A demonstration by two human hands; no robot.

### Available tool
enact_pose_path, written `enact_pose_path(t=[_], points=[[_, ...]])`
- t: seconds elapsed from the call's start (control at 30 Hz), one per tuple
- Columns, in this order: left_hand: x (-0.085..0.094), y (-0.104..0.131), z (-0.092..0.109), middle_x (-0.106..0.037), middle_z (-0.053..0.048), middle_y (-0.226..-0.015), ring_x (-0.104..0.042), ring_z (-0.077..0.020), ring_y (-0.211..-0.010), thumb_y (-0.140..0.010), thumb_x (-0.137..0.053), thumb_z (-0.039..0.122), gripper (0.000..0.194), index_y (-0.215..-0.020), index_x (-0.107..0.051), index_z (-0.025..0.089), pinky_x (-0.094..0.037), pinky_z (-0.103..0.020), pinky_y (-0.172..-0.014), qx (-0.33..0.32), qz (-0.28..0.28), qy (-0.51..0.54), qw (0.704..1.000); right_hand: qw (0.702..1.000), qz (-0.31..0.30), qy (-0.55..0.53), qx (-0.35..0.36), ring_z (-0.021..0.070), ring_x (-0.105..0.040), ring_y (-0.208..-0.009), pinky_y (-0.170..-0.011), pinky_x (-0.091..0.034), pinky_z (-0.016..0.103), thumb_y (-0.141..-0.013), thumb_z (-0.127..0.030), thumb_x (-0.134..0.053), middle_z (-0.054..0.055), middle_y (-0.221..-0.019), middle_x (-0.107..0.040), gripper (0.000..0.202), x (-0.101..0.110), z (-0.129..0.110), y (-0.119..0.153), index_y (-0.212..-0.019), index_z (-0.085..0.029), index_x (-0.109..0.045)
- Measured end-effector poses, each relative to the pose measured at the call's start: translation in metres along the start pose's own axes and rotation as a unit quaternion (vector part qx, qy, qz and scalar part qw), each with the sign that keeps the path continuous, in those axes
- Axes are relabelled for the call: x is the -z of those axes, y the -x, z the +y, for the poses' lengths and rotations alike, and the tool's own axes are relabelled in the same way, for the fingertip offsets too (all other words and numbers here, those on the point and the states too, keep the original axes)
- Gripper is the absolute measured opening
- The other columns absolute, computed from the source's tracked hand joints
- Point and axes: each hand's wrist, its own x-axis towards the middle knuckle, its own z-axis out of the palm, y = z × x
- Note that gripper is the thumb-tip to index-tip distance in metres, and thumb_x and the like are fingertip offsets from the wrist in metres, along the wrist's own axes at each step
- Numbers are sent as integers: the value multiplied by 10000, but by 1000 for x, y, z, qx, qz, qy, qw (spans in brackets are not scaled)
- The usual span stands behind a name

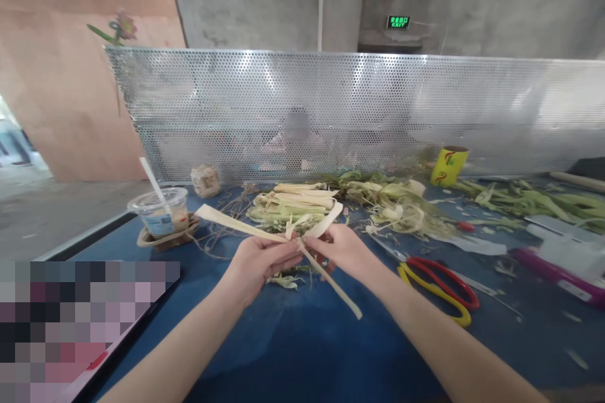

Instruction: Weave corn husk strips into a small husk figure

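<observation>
Nearest the wearer, the blue tabletop (293, 346) ran up to three loose ends of pale husk strips (333, 284): one pointed back toward the body and to the right, one stretched out to the left, and a broader one fanned up to the right. They met in front of the chest, just above the table, between the left hand (258, 261) and the right hand (347, 249). The left thumb and fingers pinched the meeting point from one side; the right fingers pressed together on it from the other, though their undersides were hidden. By the look of it, the strips had been brought together and crossed, but whether they were knotted or only held could not be told; every end hung free and untrimmed. The scissors (416, 261) lay on the table to the right, untouched by either hand. Under and just past the hands sat husk scraps (286, 281), and behind those a stack of husks (295, 208) lay flat, seemingly material not yet used. Farther back and rightward, a tangled heap of greener leaves (401, 201) appeared unsorted, with a yellow roll (449, 167) standing beyond it before the perforated screen (246, 113).
</observation>
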Motion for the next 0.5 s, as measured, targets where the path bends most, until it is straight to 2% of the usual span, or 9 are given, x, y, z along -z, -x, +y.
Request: enact_pose_path(t=[0.07, 0.13, 0.17, 0.2, 0.23, 0.3, 0.33, 0.4, 0.5], points=[[2, -1, 1, -709, -91, -739, -664, -173, -717, -582, -727, 129, 162, -724, -687, 64, -551, -234, -725, 8, 8, 10, 1000, 985, 104, 133, 39, 202, -579, -651, -515, -492, 337, -685, -357, -596, 78, -788, -582, 278, 9, 1, -1, -871, -158, -540], [4, -3, 1, -709, -109, -751, -665, -188, -737, -594, -713, 99, 141, -725, -683, 56, -552, -239, -728, 18, 18, 26, 999, 924, 233, 268, 143, 256, -538, -866, -673, -469, 388, -639, -307, -657, 125, -957, -536, 445, 18, 2, -1, -1013, -146, -478], [5, -3, 2, -708, -118, -754, -666, -193, -743, -602, -704, 85, 132, -727, -681, 52, -552, -241, -729, 23, 19, 34, 999, 884, 256, 329, 212, 269, -489, -965, -754, -436, 404, -646, -281, -661, 145, -1040, -494, 498, 22, 2, -1, -1074, -145, -446], [6, -4, 2, -707, -125, -759, -666, -195, -746, -610, -694, 72, 124, -731, -680, 49, -551, -241, -731, 29, 20, 41, 999, 845, 243, 383, 284, 269, -440, -1033, -820, -392, 412, -674, -262, -644, 151, -1104, -453, 498, 26, 2, 0, -1112, -158, -432], [6, -4, 3, -707, -127, -761, -667, -194, -742, -619, -683, 61, 115, -734, -678, 49, -551, -240, -730, 34, 19, 49, 998, 810, 203, 429, 344, 258, -413, -1061, -864, -348, 415, -715, -255, -614, 139, -1133, -435, 444, 28, 1, 1, -1120, -188, -445], [7, -4, 3, -707, -122, -752, -669, -186, -720, -636, -662, 40, 91, -725, -678, 50, -552, -237, -724, 43, 12, 59, 997, 762, 122, 479, 418, 223, -416, -1037, -890, -295, 409, -786, -270, -545, 92, -1111, -467, 290, 29, 0, 3, -1073, -258, -507], [6, -3, 3, -708, -118, -740, -670, -181, -708, -642, -652, 32, 76, -711, -677, 50, -552, -237, -720, 47, 6, 60, 997, 754, 97, 479, 439, 204, -429, -1003, -881, -290, 398, -806, -282, -522, 66, -1071, -501, 224, 28, -1, 4, -1029, -280, -539], [5, -2, 2, -706, -108, -690, -670, -171, -669, -643, -649, 27, 46, -673, -675, 50, -554, -236, -708, 54, -1, 55, 997, 769, 77, 430, 466, 174, -447, -947, -852, -302, 364, -817, -286, -514, 29, -984, -561, 146, 22, -2, 4, -945, -284, -583], [3, 1, 0, -701, -99, -651, -666, -167, -647, -617, -687, 63, 43, -654, -673, 47, -553, -239, -704, 54, -15, 27, 998, 835, 61, 292, 461, 145, -486, -882, -833, -331, 323, -787, -244, -561, 3, -865, -612, 54, 13, -4, 2, -806, -237, -611]])
